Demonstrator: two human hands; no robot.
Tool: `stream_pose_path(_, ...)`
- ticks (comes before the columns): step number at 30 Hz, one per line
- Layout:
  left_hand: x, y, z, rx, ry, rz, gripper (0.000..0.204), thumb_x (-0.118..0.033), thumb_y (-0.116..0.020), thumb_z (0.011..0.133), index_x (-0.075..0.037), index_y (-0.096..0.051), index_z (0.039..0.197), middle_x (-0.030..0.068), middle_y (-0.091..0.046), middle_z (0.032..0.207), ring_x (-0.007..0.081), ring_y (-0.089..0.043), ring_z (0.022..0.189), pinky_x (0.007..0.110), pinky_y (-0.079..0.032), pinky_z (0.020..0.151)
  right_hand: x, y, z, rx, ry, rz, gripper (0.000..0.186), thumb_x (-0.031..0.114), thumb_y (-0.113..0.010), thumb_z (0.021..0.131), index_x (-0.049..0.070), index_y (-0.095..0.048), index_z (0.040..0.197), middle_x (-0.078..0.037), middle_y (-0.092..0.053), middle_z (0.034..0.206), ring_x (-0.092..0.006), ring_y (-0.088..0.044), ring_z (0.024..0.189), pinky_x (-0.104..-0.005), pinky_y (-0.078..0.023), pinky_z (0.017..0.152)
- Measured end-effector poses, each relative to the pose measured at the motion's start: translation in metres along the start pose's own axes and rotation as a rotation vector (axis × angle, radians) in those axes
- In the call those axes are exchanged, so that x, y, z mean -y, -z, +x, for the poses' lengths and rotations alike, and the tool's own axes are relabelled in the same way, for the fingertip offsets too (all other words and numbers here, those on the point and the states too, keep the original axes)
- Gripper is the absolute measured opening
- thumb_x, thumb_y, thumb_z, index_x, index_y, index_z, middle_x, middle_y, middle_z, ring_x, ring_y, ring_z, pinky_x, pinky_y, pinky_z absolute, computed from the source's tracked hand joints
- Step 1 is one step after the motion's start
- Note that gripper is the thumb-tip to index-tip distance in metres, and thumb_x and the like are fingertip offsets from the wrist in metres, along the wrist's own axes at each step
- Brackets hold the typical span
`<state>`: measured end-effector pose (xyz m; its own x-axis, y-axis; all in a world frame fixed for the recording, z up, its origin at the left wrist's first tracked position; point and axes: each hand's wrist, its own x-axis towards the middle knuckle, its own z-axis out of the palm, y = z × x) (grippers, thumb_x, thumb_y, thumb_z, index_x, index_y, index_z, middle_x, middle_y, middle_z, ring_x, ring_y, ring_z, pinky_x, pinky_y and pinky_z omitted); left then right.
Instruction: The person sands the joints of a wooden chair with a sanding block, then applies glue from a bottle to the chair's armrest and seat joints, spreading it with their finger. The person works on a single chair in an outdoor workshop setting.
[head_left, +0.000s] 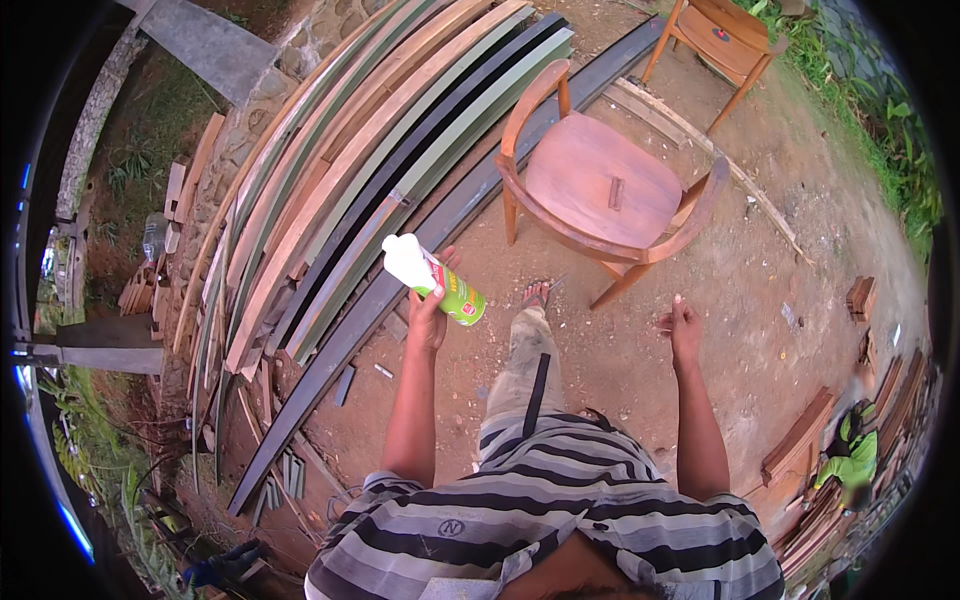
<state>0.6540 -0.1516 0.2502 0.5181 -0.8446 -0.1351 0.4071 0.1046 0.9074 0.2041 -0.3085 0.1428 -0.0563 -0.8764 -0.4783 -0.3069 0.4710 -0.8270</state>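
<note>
My left hand (pixel 430 312) is wrapped round a green and white bottle (pixel 460 298) with a bit of red on its label. The bottle is tilted, its white top to the upper left and its green end to the lower right. Bare of any object, my right hand (pixel 682 325) hangs over the dirt with its fingers loosely bent and apart. Ahead of me stands a wooden armchair (pixel 600 180) with a curved back rail and a reddish seat. On that seat lies a small wooden block (pixel 616 192). Neither hand touches the chair.
Long wooden boards (pixel 350 160) are stacked at the left, beside a long dark metal beam (pixel 330 400) on the ground. A second wooden chair (pixel 725 45) stands at the far right. Low at the right, a person in a bright green top (pixel 848 455) is near timber pieces (pixel 798 435).
</note>
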Motion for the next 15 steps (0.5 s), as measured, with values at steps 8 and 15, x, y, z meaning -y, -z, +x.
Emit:
stream_pose_path(8,0.032,-0.009,0.275,0.373,0.322,-0.059,0.079,-0.051,-0.072,0.082,-0.006,-0.050,0.144,0.0218,-0.051,0.153,0.0307,-0.047,0.143,0.044,-0.036,0.118,0.051,-0.046,0.140,-0.171,-0.298,0.158,0.071,0.060,-0.071,0.091,0.012,-0.047,0.138,-0.012,-0.059,0.135,-0.0295,-0.062,0.118,-0.0495,-0.053,0.093)
stream_pose_path(15,0.024,-0.016,0.358,0.808,0.589,0.131,0.078,-0.047,-0.072,0.084,-0.001,-0.048,0.143,0.0189,-0.062,0.139,0.0293,-0.053,0.132,0.044,-0.039,0.114,-0.004,-0.074,0.192,-0.386,-0.267,0.216,0.028,0.014,-0.073,0.090,0.007,-0.055,0.111,-0.009,-0.071,0.089,-0.0201,-0.070,0.079,-0.0357,-0.058,0.061)
